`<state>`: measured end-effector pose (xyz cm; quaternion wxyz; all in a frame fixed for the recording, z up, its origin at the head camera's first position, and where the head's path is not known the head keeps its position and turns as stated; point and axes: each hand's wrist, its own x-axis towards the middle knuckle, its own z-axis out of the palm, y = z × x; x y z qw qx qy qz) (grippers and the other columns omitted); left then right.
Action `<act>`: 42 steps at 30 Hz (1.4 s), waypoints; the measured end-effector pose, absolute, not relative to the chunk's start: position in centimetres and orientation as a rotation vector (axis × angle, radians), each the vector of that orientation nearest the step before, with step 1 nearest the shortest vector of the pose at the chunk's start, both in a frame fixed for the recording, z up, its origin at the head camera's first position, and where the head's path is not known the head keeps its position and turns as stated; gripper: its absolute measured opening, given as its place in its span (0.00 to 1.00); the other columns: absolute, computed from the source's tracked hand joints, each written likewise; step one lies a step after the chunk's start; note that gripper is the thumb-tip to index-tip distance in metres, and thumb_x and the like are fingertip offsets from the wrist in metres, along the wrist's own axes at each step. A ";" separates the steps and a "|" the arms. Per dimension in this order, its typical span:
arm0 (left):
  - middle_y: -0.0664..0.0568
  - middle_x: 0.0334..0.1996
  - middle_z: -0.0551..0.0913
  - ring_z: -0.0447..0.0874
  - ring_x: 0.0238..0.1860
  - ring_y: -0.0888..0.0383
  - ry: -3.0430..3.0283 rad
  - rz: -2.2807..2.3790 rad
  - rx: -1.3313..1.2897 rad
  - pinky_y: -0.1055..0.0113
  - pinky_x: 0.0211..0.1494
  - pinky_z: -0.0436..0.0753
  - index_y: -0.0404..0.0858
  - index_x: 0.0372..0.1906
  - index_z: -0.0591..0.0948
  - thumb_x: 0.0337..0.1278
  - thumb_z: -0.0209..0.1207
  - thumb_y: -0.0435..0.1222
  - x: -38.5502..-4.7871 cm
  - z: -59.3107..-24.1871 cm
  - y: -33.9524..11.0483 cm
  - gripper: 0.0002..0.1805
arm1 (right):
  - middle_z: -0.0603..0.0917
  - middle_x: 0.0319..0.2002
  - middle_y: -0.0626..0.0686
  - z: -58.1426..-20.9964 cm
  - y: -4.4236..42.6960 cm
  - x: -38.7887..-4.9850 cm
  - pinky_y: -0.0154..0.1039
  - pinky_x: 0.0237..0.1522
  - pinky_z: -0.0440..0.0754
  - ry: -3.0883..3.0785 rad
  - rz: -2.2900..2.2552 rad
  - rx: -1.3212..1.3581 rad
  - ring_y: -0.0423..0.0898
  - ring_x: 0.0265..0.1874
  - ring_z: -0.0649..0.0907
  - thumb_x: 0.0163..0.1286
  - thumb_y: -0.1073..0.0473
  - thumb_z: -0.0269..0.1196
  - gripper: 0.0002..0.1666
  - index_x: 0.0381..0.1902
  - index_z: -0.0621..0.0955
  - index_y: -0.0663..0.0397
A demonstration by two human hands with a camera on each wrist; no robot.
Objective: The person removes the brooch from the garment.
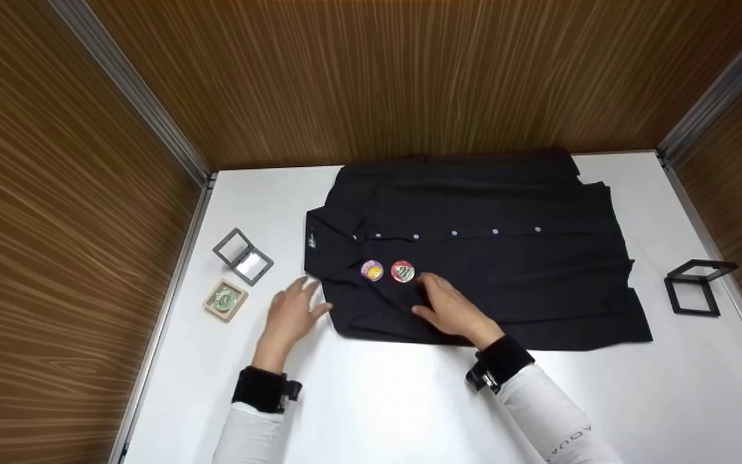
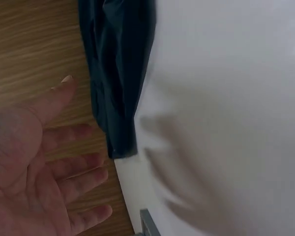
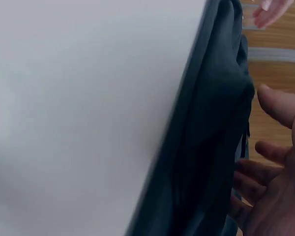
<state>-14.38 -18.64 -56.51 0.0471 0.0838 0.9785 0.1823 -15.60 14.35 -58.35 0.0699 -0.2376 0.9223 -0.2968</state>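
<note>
Black shirt (image 1: pixel 493 258), one, short-sleeved in outline: lying flat across the table (image 1: pixel 384 393), its collar facing the left side of the head view and its hem facing the right, a row of pale buttons running along the middle. Badges, two, round: a purple-and-yellow badge (image 1: pixel 372 270) and a red badge (image 1: pixel 402 271) are resting just beside each other on the shirt front, on the person's side of the button row. Left hand (image 1: pixel 290 312): hovering by the collar end, fingers spreading loosely and palm free, the thumb reaching over the shirt's edge; whether it is touching the cloth is unclear. Right hand (image 1: pixel 455 306): poising over the shirt, fingers bending loosely and thumb standing apart, the fingertips lying near the red badge; contact is remaining hard to tell. Grey hinged case (image 1: pixel 242 258): standing unfolded at the left of the table. Wooden box (image 1: pixel 238 307), small and square: sitting just beside that case and holding a green badge (image 1: pixel 225 299). Black hinged case (image 1: pixel 686 279): standing unfolded at the right, well apart from both hands. Wood-grain panels (image 1: pixel 371 84): enclosing the table at the back and sides. White sleeves (image 1: pixel 554 415), black wristbands (image 1: pixel 505 359): covering both forearms and wrists.
</note>
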 end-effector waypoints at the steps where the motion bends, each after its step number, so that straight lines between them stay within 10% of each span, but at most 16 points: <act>1: 0.34 0.67 0.67 0.67 0.65 0.37 2.978 0.544 0.301 0.41 0.68 0.62 0.36 0.66 0.74 0.63 0.61 0.51 -14.3 -56.8 -18.0 0.33 | 0.70 0.64 0.67 -58.4 14.6 -15.7 0.52 0.68 0.63 2.792 -0.896 -0.685 0.60 0.66 0.68 0.69 0.56 0.64 0.32 0.64 0.67 0.68; 10: 0.41 0.72 0.63 0.56 0.72 0.41 2.816 0.457 0.672 0.38 0.68 0.61 0.38 0.67 0.74 0.66 0.57 0.52 -13.5 -58.5 -14.6 0.32 | 0.63 0.70 0.69 -58.5 16.5 -16.6 0.61 0.70 0.55 2.859 -0.610 -0.501 0.67 0.69 0.60 0.73 0.49 0.59 0.36 0.71 0.66 0.62; 42: 0.45 0.71 0.66 0.58 0.72 0.43 2.651 0.443 0.589 0.38 0.68 0.61 0.40 0.67 0.75 0.62 0.62 0.49 -11.2 -57.4 -17.2 0.31 | 0.53 0.76 0.59 -58.6 18.7 -16.4 0.70 0.68 0.46 2.722 -0.468 -0.516 0.64 0.74 0.50 0.63 0.43 0.68 0.49 0.75 0.62 0.52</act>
